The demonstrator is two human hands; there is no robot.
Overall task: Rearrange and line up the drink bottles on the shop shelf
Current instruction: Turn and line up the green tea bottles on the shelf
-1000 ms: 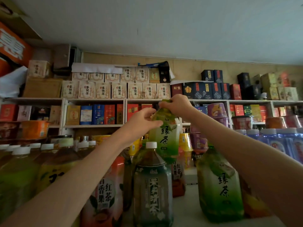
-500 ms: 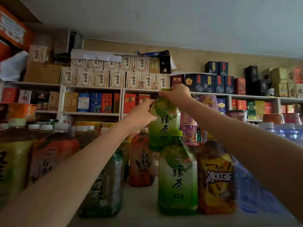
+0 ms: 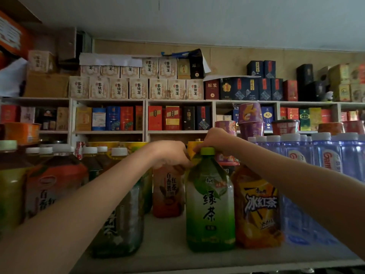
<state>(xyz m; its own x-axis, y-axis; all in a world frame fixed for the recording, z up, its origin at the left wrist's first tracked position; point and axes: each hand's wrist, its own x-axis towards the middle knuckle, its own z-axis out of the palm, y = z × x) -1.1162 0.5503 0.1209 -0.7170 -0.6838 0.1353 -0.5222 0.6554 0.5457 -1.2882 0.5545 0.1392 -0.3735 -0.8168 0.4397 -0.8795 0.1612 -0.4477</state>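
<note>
1. The right hand (image 3: 214,140) pinches at the cap of the green tea bottle (image 3: 210,204), and the left hand (image 3: 171,155) curls against its shoulder. The bottle stands upright near the front of the shelf (image 3: 167,244).
2. Held so high, its base could swing and topple the iced black tea bottle (image 3: 258,206) touching its right side.
3. The front edge lies close. Bare shelf opens on the left, and water bottles (image 3: 325,159) block the right.

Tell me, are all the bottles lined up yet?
Not yet. Done: a green tea bottle and an iced tea bottle stand side by side at the front of the shelf. In hand: the left hand and right hand grip something mostly hidden behind its cap. Left: the dark bottle and red tea bottle sit staggered.
</note>
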